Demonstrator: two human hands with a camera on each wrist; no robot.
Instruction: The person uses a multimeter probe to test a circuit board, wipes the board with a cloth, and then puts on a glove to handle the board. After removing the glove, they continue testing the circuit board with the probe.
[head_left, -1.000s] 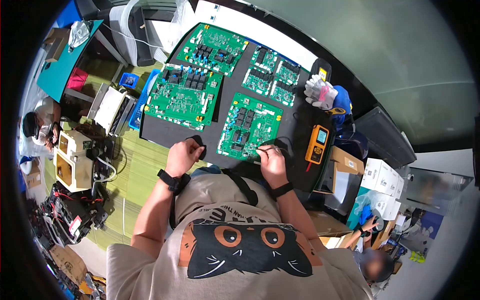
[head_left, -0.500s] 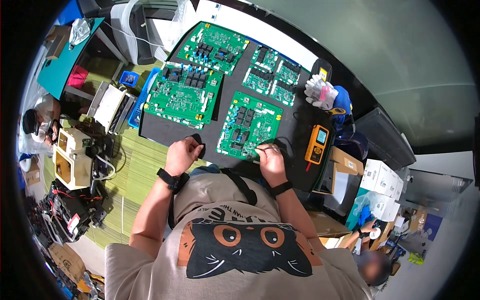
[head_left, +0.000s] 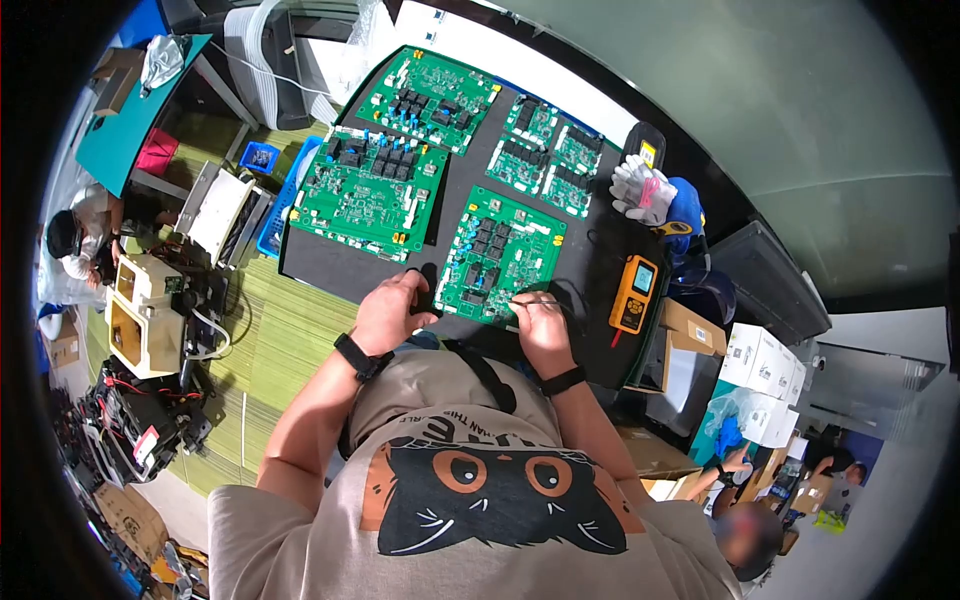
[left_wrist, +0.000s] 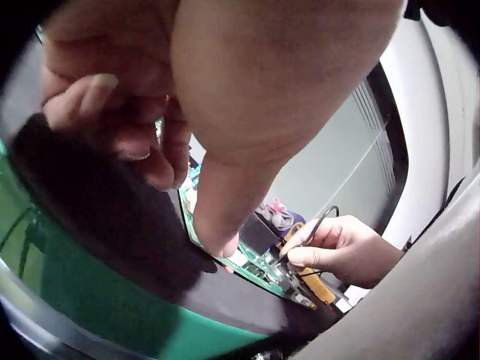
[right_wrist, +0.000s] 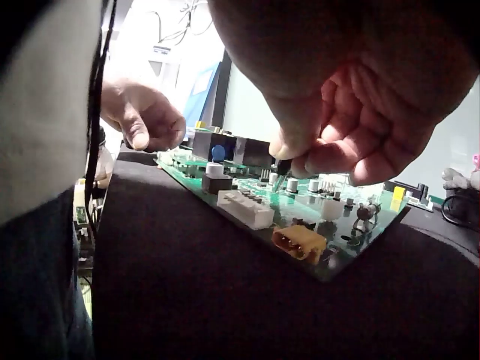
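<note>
A green circuit board (head_left: 520,250) lies on the black mat in front of me, crowded with black relays and white connectors. My right hand (head_left: 545,325) is over its near right part. Its thumb and fingers pinch a slim dark probe (right_wrist: 282,166), pointed down among the components; a dark cable (left_wrist: 327,213) arcs from that hand in the left wrist view. At the board's near left corner is my left hand (head_left: 393,308), its fingers loosely bent and nothing visible in them. In the left wrist view its thumb (left_wrist: 217,217) overlaps the board's edge.
More large green boards (head_left: 365,195) lie to the left, and several small ones (head_left: 545,155) at the back. An orange handheld meter (head_left: 634,292) lies to the right, below grey gloves (head_left: 643,190). A blue basket (head_left: 272,232) stands beside the table's left edge. Other people are farther off.
My left hand has moved right, from the mat's front edge to the board's near left corner. The right hand stays almost in place, still pinching the probe.
</note>
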